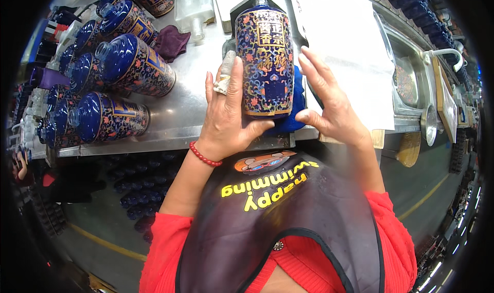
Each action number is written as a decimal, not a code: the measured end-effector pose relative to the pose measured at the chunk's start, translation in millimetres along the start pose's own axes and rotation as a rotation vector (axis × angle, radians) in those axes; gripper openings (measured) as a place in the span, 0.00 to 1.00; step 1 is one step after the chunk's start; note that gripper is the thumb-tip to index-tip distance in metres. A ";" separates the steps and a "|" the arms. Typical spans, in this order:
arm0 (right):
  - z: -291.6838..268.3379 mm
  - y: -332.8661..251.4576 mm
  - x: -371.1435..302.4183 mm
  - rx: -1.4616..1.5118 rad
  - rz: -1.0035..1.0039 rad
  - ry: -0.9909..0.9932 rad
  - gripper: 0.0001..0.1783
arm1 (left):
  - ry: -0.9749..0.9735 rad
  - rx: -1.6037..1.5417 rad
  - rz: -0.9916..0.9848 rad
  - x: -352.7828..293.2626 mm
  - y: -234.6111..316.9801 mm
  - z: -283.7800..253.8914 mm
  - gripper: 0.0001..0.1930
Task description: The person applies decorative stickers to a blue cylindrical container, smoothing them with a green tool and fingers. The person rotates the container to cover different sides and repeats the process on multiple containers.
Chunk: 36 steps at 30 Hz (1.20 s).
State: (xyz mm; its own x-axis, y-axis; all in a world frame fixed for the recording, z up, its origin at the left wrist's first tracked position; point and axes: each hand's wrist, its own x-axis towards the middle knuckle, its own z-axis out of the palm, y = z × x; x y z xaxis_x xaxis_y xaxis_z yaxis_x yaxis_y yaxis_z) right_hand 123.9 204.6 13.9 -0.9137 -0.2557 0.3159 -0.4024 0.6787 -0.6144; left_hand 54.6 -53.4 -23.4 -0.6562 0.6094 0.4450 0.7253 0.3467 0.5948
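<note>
A dark blue bottle [265,66] with a multicoloured floral pattern and gold-framed lettering lies in front of me, its neck pointing away. A dark holder shows behind its shoulder, and a blue cloth [294,122] bunches beside its base. Along the bottle's left side, my left hand [224,115] has its fingers stretched out and its thumb by the base; whether it touches is hard to tell. One of its fingers wears a worn, pale cover. My right hand [332,100] is held open to the right, fingers spread, apart from the bottle.
Several similar blue bottles [136,66] crowd the metal table [198,107] at left, near a dark purple cloth [172,43] and a clear plastic container [194,7]. White sheets [350,46] cover the right side. Beyond are a metal sink [409,61] and a ladle [428,124].
</note>
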 end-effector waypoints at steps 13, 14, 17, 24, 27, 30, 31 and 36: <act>17.8 -19.3 -40.5 -0.100 -0.040 -0.009 0.42 | -0.007 -0.207 -0.155 8.6 9.9 -2.3 0.50; 16.4 -19.6 -40.5 -0.093 -0.043 -0.004 0.42 | -0.010 -0.206 -0.159 8.6 10.0 -2.5 0.51; 14.9 -20.7 -38.7 -0.063 -0.050 0.025 0.41 | -0.005 -0.209 -0.158 8.5 8.5 -1.9 0.51; 17.5 -15.0 -40.9 -0.047 -0.090 0.037 0.36 | -0.008 -0.206 -0.158 8.9 5.4 -1.2 0.50; 15.7 -9.2 -42.5 -0.029 -0.111 0.078 0.37 | -0.017 -0.250 -0.153 8.8 10.9 -4.8 0.52; 18.1 -5.0 -39.1 -0.021 -0.075 0.143 0.38 | -0.027 0.241 0.059 6.3 19.0 -8.1 0.58; 19.8 -4.3 -37.5 -0.021 -0.062 0.156 0.38 | -0.035 0.360 0.087 5.1 21.5 -6.2 0.58; 25.4 -2.3 -32.0 -0.005 -0.087 0.206 0.41 | -0.005 0.180 0.043 6.0 10.2 -0.6 0.59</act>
State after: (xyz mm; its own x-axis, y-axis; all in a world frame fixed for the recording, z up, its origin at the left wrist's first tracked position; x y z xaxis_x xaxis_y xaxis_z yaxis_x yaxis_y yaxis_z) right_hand 152.6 193.7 -13.2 -0.8444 -0.1679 0.5087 -0.4784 0.6635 -0.5752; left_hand 58.0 -46.6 -14.3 -0.6230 0.6298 0.4639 0.7785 0.4417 0.4459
